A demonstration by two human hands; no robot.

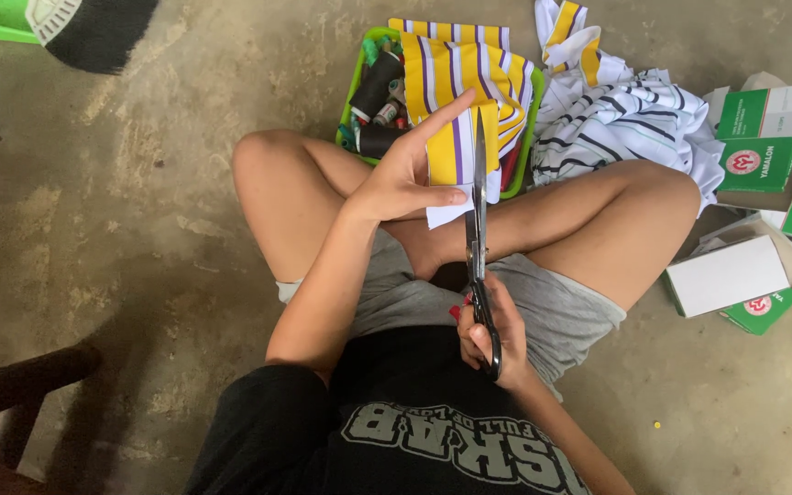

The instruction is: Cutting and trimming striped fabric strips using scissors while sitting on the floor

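I sit cross-legged on a concrete floor. My left hand (pixel 407 174) pinches a strip of yellow, white and purple striped cloth (pixel 451 151) and holds it taut over my knees. My right hand (pixel 495 335) grips the handles of long black scissors (pixel 478 215). Their blades point away from me and run up along the right edge of the strip. The cloth trails back into a green basket (pixel 535 101) ahead of my legs.
The green basket holds thread spools (pixel 376 87) and more striped cloth. A heap of white cloth with black stripes (pixel 625 119) lies to its right. Several green and white cartons (pixel 763 137) sit at the far right. A dark chair leg (pixel 20 385) is at lower left.
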